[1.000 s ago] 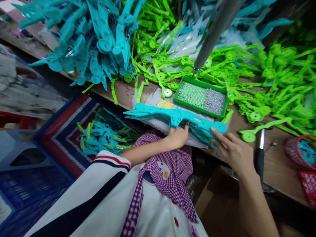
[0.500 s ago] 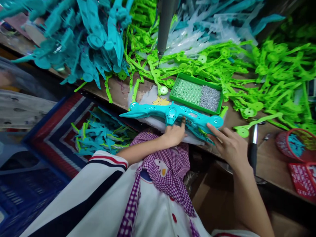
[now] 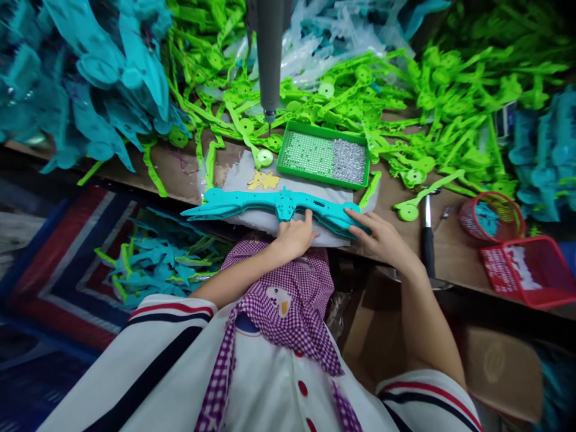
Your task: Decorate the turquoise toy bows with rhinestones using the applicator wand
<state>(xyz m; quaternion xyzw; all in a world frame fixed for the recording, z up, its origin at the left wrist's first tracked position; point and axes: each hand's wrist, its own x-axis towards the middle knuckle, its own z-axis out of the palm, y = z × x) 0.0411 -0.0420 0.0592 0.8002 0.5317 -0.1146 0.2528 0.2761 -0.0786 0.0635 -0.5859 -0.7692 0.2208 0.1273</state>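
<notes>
A turquoise plastic toy bow [image 3: 252,201] lies lengthwise across a grey cloth at the table's front edge. My left hand [image 3: 294,237] is closed at its raised middle, index finger pointing up against the near side. At the bow's right end, my right hand [image 3: 382,240] pinches the edge, with fingers reaching over the top; the thumb is hard to see. Just behind the bow is a green tray [image 3: 324,179] of small silvery screws. A grey power screwdriver [image 3: 269,66] hangs tip-down above the table.
Lime-green plastic arms [image 3: 342,108] are heaped along the back. Turquoise bow shells [image 3: 103,72] are piled at the left. A hammer [image 3: 427,234] and red baskets [image 3: 531,270] stand at the right. Below, at the left, a striped lined bin [image 3: 85,258] holds turquoise and green pieces.
The view has swung right, so things appear further left. The bow's top has tipped away from me and looks flatter. Both hands stay at the bow.
</notes>
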